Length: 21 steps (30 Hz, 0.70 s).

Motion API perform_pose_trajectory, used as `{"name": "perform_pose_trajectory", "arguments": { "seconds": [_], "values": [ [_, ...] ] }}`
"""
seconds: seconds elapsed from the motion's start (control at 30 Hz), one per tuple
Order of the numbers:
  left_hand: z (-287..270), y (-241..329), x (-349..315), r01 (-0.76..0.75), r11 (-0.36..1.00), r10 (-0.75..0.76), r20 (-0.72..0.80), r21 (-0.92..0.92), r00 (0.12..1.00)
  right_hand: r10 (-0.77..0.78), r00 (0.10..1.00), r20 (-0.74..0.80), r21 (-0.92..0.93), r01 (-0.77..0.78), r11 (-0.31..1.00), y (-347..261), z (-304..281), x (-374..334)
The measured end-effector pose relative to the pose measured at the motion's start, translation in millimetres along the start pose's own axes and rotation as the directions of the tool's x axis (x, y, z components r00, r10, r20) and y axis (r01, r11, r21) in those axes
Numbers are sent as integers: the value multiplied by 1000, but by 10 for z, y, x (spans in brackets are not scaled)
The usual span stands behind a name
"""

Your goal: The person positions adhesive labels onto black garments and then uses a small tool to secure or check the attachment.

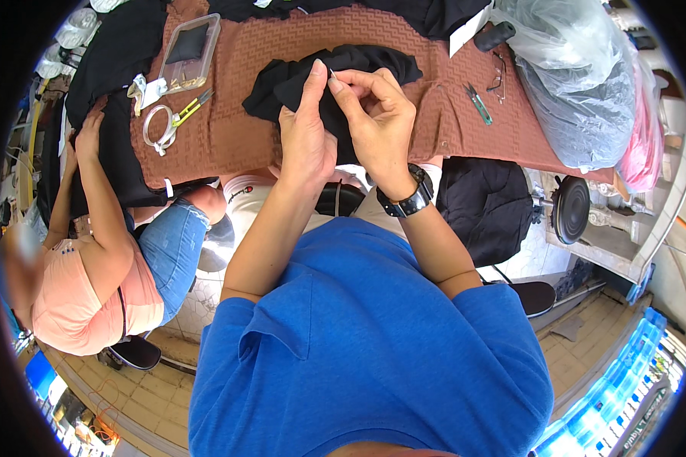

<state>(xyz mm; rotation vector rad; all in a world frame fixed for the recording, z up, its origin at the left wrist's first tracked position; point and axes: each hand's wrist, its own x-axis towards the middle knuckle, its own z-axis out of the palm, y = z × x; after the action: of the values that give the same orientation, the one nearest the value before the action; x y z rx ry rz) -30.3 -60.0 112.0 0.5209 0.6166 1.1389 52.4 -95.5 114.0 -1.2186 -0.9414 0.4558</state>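
Observation:
Black cloth [373, 62] lies bunched on the brown-covered table in front of me, part of it hanging toward my lap. My left hand [308, 141] grips a fold of it, thumb raised and the other fingers mostly hidden behind. Close beside that thumb, my right hand [377, 126] is closed in a pinch at the cloth. A tiny pale glint shows at its fingertips, too small to name. A dark wristwatch sits on my right wrist.
Left on the brown table cover [236, 68] are a clear plastic box [192, 53], yellow thread snips [193, 107] and a white ring [158, 128]. Green snips [478, 104], glasses [498, 76] and stuffed plastic bags [575, 91] lie right. A co-worker [103, 282] sits at left, handling black cloth.

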Motion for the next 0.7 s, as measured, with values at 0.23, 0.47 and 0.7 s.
{"name": "perform_pose_trajectory", "arguments": {
  "seconds": [0.23, 0.47, 0.7],
  "values": [
    [11, 22, -23, -6, 1000, 6, 31, 13, 1000, 15, 1000, -5, 37, -15, 999, -14, 25, -19],
    [3, 2, -24, -14, 1000, 13, 23, 19, 1000, 27, 1000, -5, 44, -27, 999, 3, 22, -30],
    [-7, -14, -20, -24, 998, 25, -17, 51, 1000, 42, 999, 5, 44, -43, 998, -3, 6, -31]
  ]
}}
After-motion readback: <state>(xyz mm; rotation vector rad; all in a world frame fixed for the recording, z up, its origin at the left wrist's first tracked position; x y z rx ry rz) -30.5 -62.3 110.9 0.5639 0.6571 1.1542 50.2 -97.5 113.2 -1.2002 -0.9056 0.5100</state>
